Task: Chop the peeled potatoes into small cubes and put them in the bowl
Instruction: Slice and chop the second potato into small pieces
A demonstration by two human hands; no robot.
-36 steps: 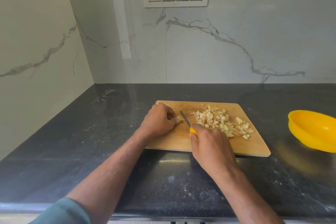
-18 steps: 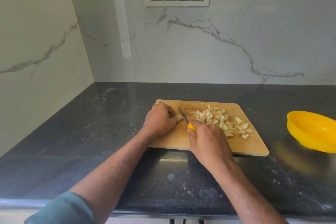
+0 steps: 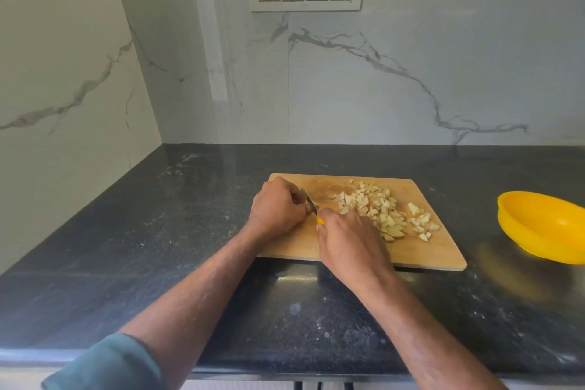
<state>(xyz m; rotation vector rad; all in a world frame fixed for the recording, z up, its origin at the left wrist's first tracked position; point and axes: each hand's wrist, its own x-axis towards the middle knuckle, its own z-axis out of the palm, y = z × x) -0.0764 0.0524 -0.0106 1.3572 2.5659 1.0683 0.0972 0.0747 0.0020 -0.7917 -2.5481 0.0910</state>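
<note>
On the board (image 3: 437, 250), the knife (image 3: 308, 199) blade sits tight against the curled fingers (image 3: 300, 199) of the left hand (image 3: 278, 209); a slip could likely nick them, as the potato piece beneath is hidden and seemingly small; the left hand is bunched, what it pins I cannot tell; the right hand (image 3: 351, 241) is wrapped around the yellow handle; cubes (image 3: 380, 210) lie heaped just beside, at risk of scattering; the bowl (image 3: 544, 225) stands well apart, right, with no cubes visible inside.
</note>
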